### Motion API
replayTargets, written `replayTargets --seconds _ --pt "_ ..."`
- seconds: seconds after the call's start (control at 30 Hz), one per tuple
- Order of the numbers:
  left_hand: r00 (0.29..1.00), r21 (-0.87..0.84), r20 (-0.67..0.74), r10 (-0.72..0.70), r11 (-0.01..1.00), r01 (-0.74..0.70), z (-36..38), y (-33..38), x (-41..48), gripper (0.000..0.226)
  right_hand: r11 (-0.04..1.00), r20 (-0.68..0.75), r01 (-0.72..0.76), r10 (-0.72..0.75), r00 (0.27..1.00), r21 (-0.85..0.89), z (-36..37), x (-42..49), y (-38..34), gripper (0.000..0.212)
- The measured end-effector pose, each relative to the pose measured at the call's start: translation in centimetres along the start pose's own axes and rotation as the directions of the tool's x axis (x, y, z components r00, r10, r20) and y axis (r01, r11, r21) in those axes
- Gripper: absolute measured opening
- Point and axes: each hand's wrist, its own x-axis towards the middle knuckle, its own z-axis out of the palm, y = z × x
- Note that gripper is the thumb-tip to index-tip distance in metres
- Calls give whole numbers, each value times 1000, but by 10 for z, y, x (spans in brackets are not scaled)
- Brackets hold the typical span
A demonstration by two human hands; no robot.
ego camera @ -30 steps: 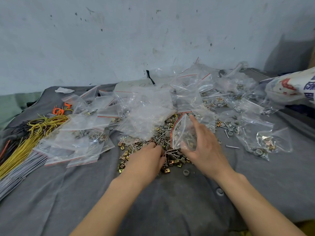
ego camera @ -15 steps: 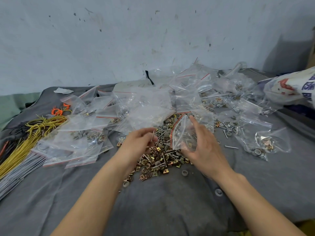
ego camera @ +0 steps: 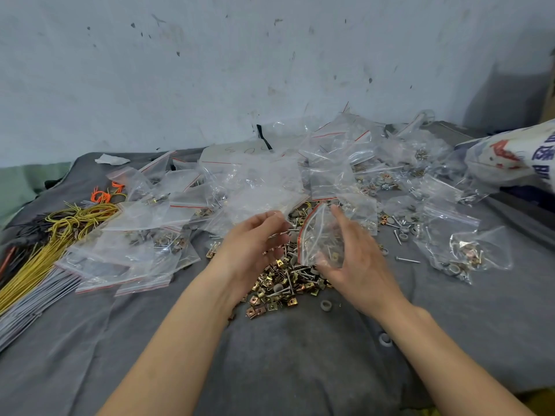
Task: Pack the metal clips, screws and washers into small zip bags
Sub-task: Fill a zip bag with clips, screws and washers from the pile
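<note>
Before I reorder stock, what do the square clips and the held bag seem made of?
Square clips: probably plated steel, judging by the yellow-gold metallic sheen. Held bag: thin clear plastic film, glossy, crinkled, with a red zip strip.

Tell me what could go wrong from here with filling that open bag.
1. The zip bag in the right hand has a narrow mouth; the screws that the left hand seems to pinch could miss it and drop onto the pile.
2. A stray washer lies on the cloth beside the right forearm; a sweep could knock it away.
</note>
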Motion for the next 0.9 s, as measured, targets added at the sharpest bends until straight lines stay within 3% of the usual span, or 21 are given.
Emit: replayTargets --seconds 0.1,0.17,0.27,0.47,0.53,0.6,0.73,0.8,0.9 --pt "987 266 -29 161 953 -147 16 -2 0 3 1000 -2 9 -9 1000 2 0 1 -1 97" --pt "979 405 48 196 893 -199 24 -4 -2 8 1000 -1 13 -13 1000 4 -1 0 -1 98" --pt "968 440 136 212 862 -250 30 -3 -2 15 1000 -3 12 -12 1000 17 -3 0 -2 97" --pt "949 559 -11 315 789 -255 4 10 2 21 1000 13 1 -1 1000 13 -4 1 -1 97" --pt "957 731 34 289 645 -221 -10 10 1 20 1000 15 -5 5 1000 20 -5 1 -1 97" --pt "973 886 143 183 415 -209 -21 7 -1 19 1000 12 -4 4 1000 27 -5 1 -1 97" --pt "974 974 226 -25 18 -226 -24 -10 -7 22 1000 -2 5 -5 1000 25 -4 0 -1 95" --pt "978 973 206 23 -113 -203 -20 -22 -9 26 1000 -10 3 -3 1000 21 -4 0 -1 94" --pt "974 964 204 102 -196 -182 -12 -36 -11 29 1000 -17 13 -13 1000 11 -2 1 -2 93"
